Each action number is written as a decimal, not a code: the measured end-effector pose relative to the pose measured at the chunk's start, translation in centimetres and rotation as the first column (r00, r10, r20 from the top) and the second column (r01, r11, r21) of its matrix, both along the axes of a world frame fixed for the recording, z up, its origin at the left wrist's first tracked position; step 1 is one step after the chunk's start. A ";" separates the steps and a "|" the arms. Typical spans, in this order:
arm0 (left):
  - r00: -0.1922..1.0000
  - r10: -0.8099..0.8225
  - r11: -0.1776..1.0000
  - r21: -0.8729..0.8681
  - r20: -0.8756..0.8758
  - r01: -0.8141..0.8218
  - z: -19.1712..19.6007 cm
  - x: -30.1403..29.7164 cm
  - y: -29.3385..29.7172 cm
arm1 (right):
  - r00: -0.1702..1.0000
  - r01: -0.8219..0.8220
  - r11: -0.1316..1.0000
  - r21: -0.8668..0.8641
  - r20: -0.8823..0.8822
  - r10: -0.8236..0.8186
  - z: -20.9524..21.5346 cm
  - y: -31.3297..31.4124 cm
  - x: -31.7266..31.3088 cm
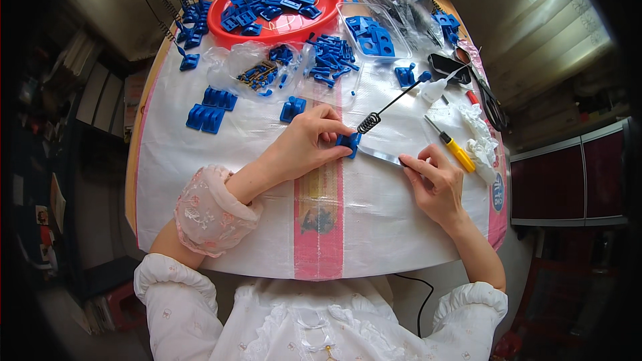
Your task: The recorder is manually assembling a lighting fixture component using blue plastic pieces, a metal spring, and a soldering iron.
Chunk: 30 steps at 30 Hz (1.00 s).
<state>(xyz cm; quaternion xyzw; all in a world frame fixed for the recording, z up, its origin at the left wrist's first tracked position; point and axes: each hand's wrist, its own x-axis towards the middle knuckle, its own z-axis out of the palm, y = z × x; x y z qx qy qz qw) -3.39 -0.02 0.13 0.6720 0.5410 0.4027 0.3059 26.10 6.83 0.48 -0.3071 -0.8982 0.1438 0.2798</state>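
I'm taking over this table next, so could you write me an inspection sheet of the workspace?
Surface: white sheet with a pink-edged stripe down the middle, laid over a table.
Job's things: small blue part with a black spring standing up at it; flat metal strip reaching toward it.
Clutter: red tray of blue pieces, yellow-handled screwdriver, scissors, crumpled white tissue.
Hands: left hand pinches the blue part; right hand holds the strip's outer end.
Cables: one black cable below the near edge; its ends cannot be made out.
Surroundings: dark red cabinet at right, pale curtain behind.
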 end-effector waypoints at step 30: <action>1.000 0.004 1.000 -0.015 0.023 -0.004 -0.1 0.1 0.0 | 1.000 0.016 1.000 -0.009 -0.008 -0.017 -0.1 -0.2 0.0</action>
